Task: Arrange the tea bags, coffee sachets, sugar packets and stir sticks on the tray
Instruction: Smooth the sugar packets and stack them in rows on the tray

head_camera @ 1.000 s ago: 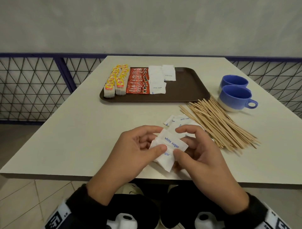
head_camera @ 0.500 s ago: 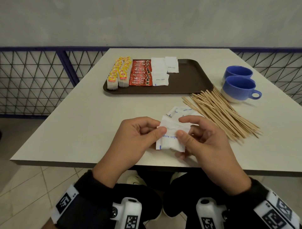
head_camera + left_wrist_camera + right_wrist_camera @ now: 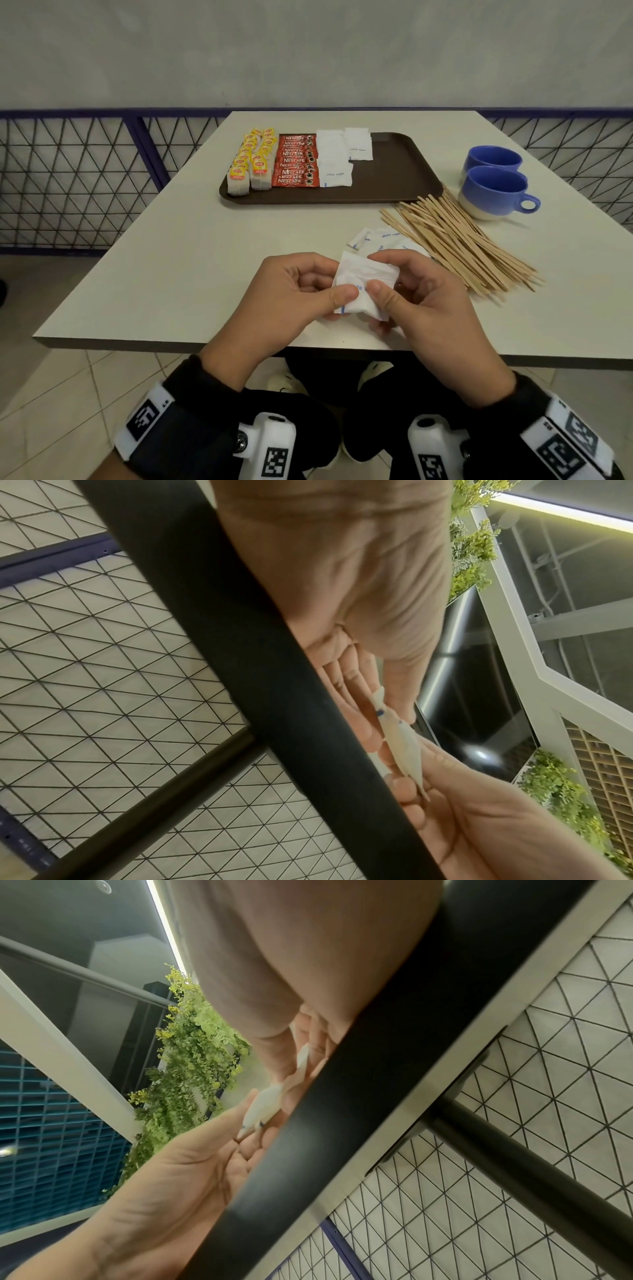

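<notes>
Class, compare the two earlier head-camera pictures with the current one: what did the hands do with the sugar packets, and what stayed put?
Both hands, left hand and right hand, squared the fanned sugar packets into a neater stack; the printed face is now mostly covered. Neither let go. The tray, stir sticks, loose packets and cups stayed put.

A small stack of white sugar packets [image 3: 363,284] is held above the table's near edge. More sugar packets [image 3: 383,240] lie loose just beyond. Wooden stir sticks [image 3: 459,240] are heaped to the right. On the brown tray [image 3: 394,178], tea bags [image 3: 251,164], red coffee sachets [image 3: 296,161] and sugar packets [image 3: 337,157] are lined in rows at its left.
</notes>
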### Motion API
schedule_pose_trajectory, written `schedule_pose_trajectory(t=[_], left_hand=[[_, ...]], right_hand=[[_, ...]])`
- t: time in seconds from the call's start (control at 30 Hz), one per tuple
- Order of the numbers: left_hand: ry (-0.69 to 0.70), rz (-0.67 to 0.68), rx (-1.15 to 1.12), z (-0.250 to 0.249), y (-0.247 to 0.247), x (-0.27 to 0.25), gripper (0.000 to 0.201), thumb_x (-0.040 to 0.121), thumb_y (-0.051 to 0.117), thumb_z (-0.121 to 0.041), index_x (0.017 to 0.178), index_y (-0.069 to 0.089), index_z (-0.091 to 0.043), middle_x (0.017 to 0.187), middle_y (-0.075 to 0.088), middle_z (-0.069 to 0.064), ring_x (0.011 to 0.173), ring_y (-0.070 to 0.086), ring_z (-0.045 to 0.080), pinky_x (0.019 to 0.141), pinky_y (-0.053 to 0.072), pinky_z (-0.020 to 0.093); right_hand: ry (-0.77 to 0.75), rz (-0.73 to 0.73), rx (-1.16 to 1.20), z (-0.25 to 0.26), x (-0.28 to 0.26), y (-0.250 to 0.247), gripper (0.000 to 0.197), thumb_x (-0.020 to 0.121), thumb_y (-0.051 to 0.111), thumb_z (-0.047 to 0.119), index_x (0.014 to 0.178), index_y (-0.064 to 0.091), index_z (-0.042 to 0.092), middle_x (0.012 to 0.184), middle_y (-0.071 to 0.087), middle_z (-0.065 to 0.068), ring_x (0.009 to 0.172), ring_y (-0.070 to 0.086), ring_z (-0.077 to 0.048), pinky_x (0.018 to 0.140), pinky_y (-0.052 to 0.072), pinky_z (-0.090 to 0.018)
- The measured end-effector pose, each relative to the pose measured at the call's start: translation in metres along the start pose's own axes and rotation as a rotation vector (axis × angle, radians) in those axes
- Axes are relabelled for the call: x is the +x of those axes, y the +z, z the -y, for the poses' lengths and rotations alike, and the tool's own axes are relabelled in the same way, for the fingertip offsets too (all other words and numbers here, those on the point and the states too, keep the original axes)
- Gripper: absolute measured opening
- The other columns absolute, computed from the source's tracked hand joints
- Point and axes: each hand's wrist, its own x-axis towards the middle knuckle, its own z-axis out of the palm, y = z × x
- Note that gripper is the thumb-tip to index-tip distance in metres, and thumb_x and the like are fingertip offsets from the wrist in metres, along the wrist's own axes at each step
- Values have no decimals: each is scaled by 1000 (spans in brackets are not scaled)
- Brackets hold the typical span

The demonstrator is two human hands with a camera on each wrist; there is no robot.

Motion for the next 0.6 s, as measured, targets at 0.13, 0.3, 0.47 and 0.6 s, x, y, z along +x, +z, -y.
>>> schedule_pose_trajectory(t=[0.13, 0.3, 0.47, 0.6], left_hand=[[-14, -45, 31, 1, 2, 1, 10, 86, 75, -8, 91, 74, 1, 78, 77, 14, 64, 74, 23, 60, 60, 28], [-9, -55, 62, -1, 4, -1, 17, 89, 73, -13, 84, 72, 3, 75, 76, 14, 64, 75, 29, 61, 61, 29], [-5, -58, 59, 0, 3, -1, 17, 90, 73, -14, 84, 72, 2, 77, 77, 13, 66, 76, 29, 65, 63, 33], [4, -67, 57, 0, 3, -1, 16, 90, 73, -14, 84, 72, 1, 77, 76, 13, 66, 75, 30, 74, 63, 49]], right_hand=[[4, -13, -17, 1, -2, 1, 20, 95, 67, 10, 112, 70, 21, 89, 74, -11, 67, 64, -24, 60, 58, -52], [-7, -8, -45, 3, -3, 2, 17, 97, 65, 13, 112, 70, 20, 87, 75, -9, 66, 65, -25, 60, 57, -51], [-13, -20, -73, 5, -4, 2, 16, 96, 68, 20, 110, 71, 24, 87, 74, -8, 65, 66, -30, 63, 58, -56], [-10, -35, -89, 6, -3, 0, 16, 92, 73, 20, 107, 74, 27, 90, 75, -9, 71, 67, -27, 67, 60, -52]])
